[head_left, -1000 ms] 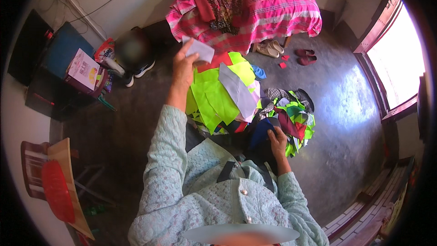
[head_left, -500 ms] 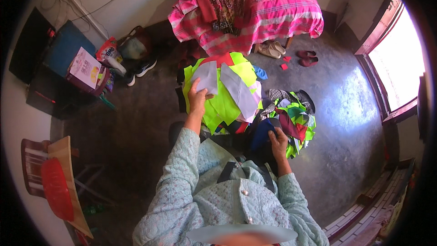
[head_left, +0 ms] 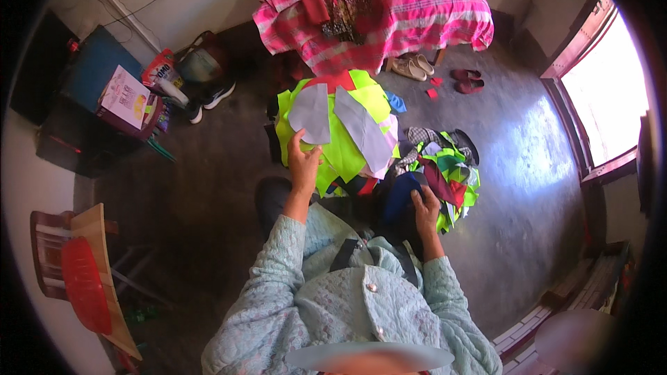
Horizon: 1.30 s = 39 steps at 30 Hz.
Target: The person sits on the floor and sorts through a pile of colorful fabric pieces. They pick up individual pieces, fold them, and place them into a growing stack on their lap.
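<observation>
A heap of cut cloth pieces in yellow-green, grey and red stands in front of me. My left hand (head_left: pixel 303 167) is at its near left side, fingers apart, the tips at the lower edge of a grey cloth piece (head_left: pixel 310 112) lying flat on top. Beside it, a longer grey piece (head_left: pixel 365 132) slants over the yellow-green cloth (head_left: pixel 340 156). My right hand (head_left: pixel 426 210) is closed on a dark blue cloth piece (head_left: pixel 401 196), thumb on top, near my lap. Just beyond that hand sits a second, mixed pile of scraps (head_left: pixel 450 184) in green, maroon and yellow-green.
A bed with a pink checked cover (head_left: pixel 431 21) stands at the back, with pale shoes (head_left: pixel 411 67) and dark red shoes (head_left: pixel 467 81) before it. Boxes (head_left: pixel 104 62) line the left wall. A wooden chair (head_left: pixel 48 253) is at lower left. Bright light enters through an opening (head_left: pixel 604 90) at right.
My left hand has drawn back toward me and loosened from the grey piece, which now lies flatter on the heap. My right hand still holds the blue cloth.
</observation>
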Tool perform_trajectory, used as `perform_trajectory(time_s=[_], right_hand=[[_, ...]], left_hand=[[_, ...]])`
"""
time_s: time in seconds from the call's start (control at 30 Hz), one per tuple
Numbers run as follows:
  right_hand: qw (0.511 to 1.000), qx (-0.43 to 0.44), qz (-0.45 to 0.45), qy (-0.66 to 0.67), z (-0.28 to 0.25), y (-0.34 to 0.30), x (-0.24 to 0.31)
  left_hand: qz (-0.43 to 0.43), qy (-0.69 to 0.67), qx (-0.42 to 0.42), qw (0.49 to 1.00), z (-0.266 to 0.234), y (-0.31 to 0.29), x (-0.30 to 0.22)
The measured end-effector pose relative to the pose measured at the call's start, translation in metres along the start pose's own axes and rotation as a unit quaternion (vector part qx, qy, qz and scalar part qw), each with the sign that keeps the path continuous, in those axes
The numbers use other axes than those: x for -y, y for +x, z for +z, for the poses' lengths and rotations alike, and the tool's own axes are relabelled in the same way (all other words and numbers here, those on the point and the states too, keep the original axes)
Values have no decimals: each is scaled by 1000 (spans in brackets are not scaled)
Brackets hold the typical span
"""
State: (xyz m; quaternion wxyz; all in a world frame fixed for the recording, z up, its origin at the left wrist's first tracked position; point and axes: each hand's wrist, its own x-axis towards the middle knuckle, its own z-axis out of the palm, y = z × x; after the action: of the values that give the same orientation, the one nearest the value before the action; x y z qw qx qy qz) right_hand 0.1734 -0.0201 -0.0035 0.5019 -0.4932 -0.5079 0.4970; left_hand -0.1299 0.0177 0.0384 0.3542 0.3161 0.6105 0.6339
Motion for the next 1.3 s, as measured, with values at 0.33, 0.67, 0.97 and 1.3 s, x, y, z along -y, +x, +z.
perform_trajectory(time_s=[0.33, 0.67, 0.97, 1.3], right_hand=[[999, 36, -19, 8, -1, 3, 0], [998, 52, -25, -11, -9, 3, -6], [990, 40, 1, 136, -4, 3, -13], [997, 30, 16, 72, -5, 3, -12]], left_hand=[[-3, 90, 291, 952, 38, -67, 14], [-77, 45, 391, 916, 93, -89, 47], [-195, -182, 348, 899, 70, -75, 15], [-7, -182, 260, 948, 53, -22, -53]])
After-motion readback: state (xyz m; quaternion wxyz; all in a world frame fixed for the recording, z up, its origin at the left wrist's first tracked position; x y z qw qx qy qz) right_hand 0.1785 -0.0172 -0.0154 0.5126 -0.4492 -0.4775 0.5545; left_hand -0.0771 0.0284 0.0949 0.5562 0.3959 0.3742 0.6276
